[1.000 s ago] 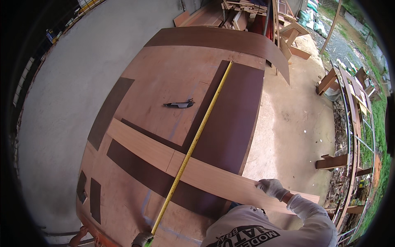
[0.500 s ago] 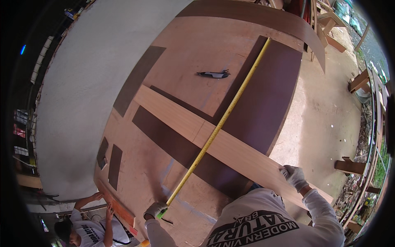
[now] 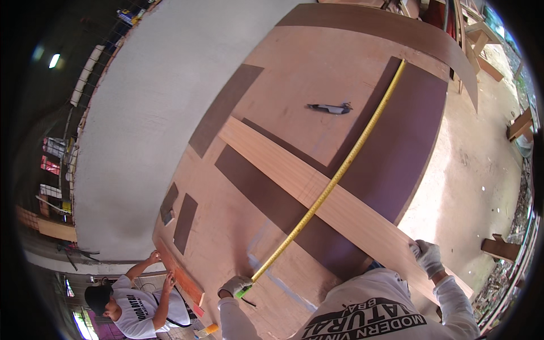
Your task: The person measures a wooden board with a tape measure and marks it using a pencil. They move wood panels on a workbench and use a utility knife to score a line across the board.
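Note:
My left hand (image 3: 234,285), in a pale work glove, is closed around a green-cased tape measure (image 3: 245,292) near the table's front edge. From it the yellow tape blade (image 3: 323,198) runs far across the table, slightly bowed, and crosses over a light wood-grain board (image 3: 362,220). My right hand (image 3: 429,259), also gloved, grips the near right part of that board with curled fingers. Under the board and blade lies a large dark brown sheet (image 3: 394,144) with a narrower dark strip (image 3: 260,207). A grey-and-black utility knife (image 3: 331,108) rests beyond the board.
The wooden table (image 3: 306,62) also carries a dark panel (image 3: 226,107) at the left and a long curved brown strip (image 3: 362,25) at the far edge. A co-worker (image 3: 144,303) at lower left handles a reddish-brown board (image 3: 181,277). Wooden supports (image 3: 500,248) stand at right.
The whole view has shifted, so the scene sits farther right. The tape blade looks more bowed. Both my hands keep their holds.

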{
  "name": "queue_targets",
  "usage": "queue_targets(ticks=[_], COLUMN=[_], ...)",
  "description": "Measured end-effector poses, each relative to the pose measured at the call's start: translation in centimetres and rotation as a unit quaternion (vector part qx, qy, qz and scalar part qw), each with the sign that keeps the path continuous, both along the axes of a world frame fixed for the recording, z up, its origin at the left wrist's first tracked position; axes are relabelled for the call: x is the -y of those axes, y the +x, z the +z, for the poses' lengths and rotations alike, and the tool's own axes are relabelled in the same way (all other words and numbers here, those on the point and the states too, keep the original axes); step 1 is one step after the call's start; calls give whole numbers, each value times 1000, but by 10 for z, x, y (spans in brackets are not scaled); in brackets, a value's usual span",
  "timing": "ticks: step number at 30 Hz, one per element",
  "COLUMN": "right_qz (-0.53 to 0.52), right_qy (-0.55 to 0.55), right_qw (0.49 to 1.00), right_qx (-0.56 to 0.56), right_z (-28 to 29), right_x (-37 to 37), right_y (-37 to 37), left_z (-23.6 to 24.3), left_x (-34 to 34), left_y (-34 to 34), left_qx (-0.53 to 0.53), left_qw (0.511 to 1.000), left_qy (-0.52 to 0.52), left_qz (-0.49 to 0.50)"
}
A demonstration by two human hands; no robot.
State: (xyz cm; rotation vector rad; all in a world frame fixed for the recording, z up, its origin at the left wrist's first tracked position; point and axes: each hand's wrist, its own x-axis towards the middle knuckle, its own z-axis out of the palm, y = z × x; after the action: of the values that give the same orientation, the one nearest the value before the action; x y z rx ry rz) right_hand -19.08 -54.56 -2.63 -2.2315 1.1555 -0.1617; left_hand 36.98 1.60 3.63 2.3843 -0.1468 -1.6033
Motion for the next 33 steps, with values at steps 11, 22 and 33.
queue_targets(ticks=[11,22,33], right_qz=[17,26,27], right_qy=[3,18,11], right_qw=[1000,999,999], right_qx=[-25,-25,-21], right_z=[-2,-2,-3], right_x=[3,4,6], right_y=[-4,-3,-5], left_z=[-21,-15,-15], left_x=[-12,-1,0], left_y=[-2,-2,-4], left_qx=[5,-5,8], left_qw=[999,998,999], left_qy=[14,29,20], left_qz=[37,56,43])
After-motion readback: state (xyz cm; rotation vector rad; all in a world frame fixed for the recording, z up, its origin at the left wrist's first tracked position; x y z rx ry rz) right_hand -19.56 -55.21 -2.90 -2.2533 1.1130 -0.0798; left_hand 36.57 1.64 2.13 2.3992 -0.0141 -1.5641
